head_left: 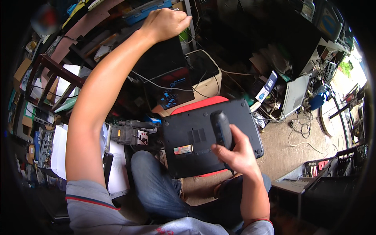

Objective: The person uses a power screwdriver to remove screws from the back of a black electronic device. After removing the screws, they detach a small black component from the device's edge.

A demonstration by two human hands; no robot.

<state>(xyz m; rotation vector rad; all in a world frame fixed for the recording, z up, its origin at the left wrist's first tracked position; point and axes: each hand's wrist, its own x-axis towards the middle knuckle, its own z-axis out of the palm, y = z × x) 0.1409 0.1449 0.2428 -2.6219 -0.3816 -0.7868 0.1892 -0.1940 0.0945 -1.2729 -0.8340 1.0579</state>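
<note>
A black laptop (184, 125) lies bottom side up over a red seat (199, 104), in front of my knees. My right hand (239, 152) is wrapped round a black handheld power tool (221, 127), shaped like an electric screwdriver, over the laptop's right half. The tool's tip is hidden, so I cannot tell if it touches the case. My left hand (166, 24) is stretched far forward and closed, high above the black box with blue hexagons (170, 92). What its curled fingers hold, if anything, is hidden.
A black tool case (121, 135) sits left of the laptop, near white papers (59, 150). Beyond the seat stands a cream bin (207, 84) with cables across it. Cables (301, 129) and electronics clutter the floor at right. An open black computer case (321, 184) stands lower right.
</note>
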